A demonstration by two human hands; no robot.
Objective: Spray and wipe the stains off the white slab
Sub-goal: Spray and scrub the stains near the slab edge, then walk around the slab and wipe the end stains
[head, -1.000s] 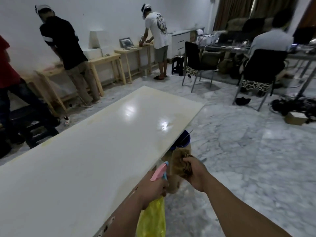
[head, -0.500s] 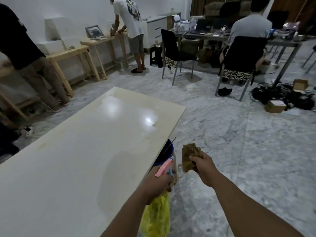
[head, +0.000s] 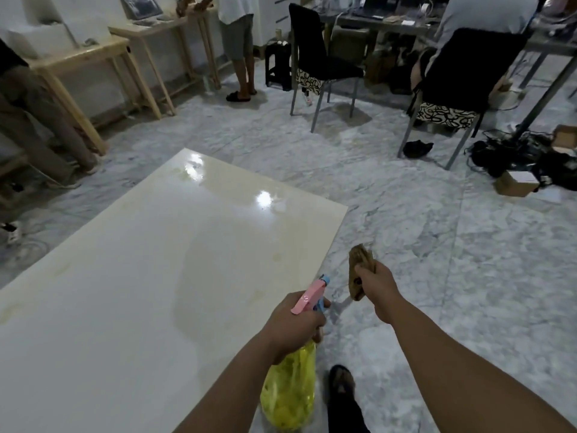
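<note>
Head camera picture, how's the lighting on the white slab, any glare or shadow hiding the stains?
Head view: two bright glare spots sit on the far end of the slab; a broad darker shadow patch lies near the left hand holding the spray bottle; faint yellowish stains show by the edges; wide-angle bending at the frame borders; the room is dim, slightly soft.

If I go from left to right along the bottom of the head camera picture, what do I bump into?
White slab → left hand gripping the yellow spray bottle → right hand holding the brown cloth → marble floor.
</note>
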